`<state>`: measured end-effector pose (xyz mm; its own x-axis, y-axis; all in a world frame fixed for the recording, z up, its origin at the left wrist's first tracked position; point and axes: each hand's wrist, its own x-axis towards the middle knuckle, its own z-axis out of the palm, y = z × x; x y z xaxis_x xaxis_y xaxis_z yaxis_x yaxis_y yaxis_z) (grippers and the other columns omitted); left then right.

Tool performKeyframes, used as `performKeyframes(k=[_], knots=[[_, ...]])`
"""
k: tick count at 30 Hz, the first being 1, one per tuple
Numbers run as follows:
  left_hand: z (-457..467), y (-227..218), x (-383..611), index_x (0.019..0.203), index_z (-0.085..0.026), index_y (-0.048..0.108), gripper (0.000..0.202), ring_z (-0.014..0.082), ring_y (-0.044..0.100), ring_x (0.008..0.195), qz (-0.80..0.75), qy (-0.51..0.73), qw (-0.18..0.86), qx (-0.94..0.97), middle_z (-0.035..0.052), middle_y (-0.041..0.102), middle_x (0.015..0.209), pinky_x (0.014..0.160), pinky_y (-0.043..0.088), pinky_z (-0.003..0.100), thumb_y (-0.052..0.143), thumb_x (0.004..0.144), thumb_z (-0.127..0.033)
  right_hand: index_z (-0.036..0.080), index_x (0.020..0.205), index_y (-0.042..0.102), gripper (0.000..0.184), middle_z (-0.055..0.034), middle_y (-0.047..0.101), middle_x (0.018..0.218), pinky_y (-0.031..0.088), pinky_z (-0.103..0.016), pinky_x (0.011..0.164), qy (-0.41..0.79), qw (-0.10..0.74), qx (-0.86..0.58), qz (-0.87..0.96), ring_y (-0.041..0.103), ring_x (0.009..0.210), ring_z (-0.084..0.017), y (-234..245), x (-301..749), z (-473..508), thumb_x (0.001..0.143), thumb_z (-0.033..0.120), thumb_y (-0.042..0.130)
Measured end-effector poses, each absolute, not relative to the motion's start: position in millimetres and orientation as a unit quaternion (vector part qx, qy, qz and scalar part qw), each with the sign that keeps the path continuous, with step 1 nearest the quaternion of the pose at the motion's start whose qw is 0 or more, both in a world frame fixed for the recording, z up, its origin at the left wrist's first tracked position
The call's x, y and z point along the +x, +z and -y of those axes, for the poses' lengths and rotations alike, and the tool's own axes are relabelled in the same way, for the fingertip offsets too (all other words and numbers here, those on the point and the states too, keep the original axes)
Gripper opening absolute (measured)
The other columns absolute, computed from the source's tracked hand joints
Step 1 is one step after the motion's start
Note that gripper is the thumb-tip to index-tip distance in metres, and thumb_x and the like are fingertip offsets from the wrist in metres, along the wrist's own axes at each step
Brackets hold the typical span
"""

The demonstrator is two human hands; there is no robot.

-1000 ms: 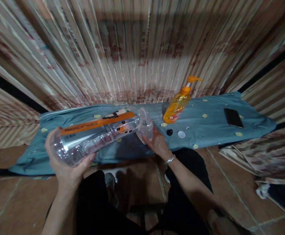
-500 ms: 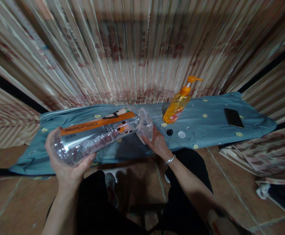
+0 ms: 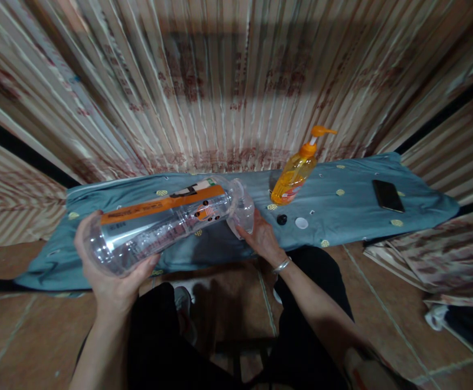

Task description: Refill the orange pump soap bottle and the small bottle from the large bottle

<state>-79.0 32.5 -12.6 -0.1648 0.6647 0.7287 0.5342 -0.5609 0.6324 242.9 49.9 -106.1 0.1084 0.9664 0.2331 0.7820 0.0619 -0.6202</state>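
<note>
My left hand (image 3: 117, 281) is wrapped round the base of a big clear plastic bottle (image 3: 155, 233) with an orange and silver label. The bottle leans on its side above the cloth, its neck lower detail blurred and pointing right. My right hand (image 3: 261, 236) closes on a small clear plastic container (image 3: 243, 214), whose exact kind I cannot make out. The bottle's neck meets or overlaps this container's mouth. Beyond my right hand stands an orange pump bottle (image 3: 291, 181), partly full of orange liquid. A black cap (image 3: 282, 219) and a white cap (image 3: 301, 222) lie near it.
A narrow table with a blue-green patterned cloth (image 3: 342, 216) runs across in front of me. On its right part lies a dark phone (image 3: 388, 195). Striped curtains (image 3: 220, 97) hang behind and at both sides. My knees are close to the table's front edge.
</note>
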Motion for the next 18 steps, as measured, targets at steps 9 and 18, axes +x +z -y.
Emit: performKeyframes(k=[9,18], knots=[[-35.0,-18.2,-83.5,0.150,-0.028,0.055,0.116,0.0411,0.053,0.145,-0.466,0.602,0.062,0.645,0.0092,0.058,0.150,0.128,0.035,0.060,0.098,0.046,-0.053,0.009,0.156,0.047,0.069,-0.0254,0.075,0.129,0.061,-0.057,0.103,0.152,0.338,-0.659,0.655,0.075,0.119,-0.039,-106.6,243.9,-50.1,0.096,0.036,0.069],[-33.2,-13.9,-80.1,0.148,-0.028,0.056,0.112,0.0408,0.053,0.143,-0.474,0.603,0.070,0.638,0.0082,0.058,0.148,0.127,0.036,0.059,0.097,0.047,-0.054,0.008,0.155,0.048,0.069,-0.0248,0.076,0.126,0.061,-0.059,0.102,0.146,0.335,-0.661,0.656,0.076,0.116,-0.040,-107.6,244.0,-50.3,0.095,0.034,0.068]])
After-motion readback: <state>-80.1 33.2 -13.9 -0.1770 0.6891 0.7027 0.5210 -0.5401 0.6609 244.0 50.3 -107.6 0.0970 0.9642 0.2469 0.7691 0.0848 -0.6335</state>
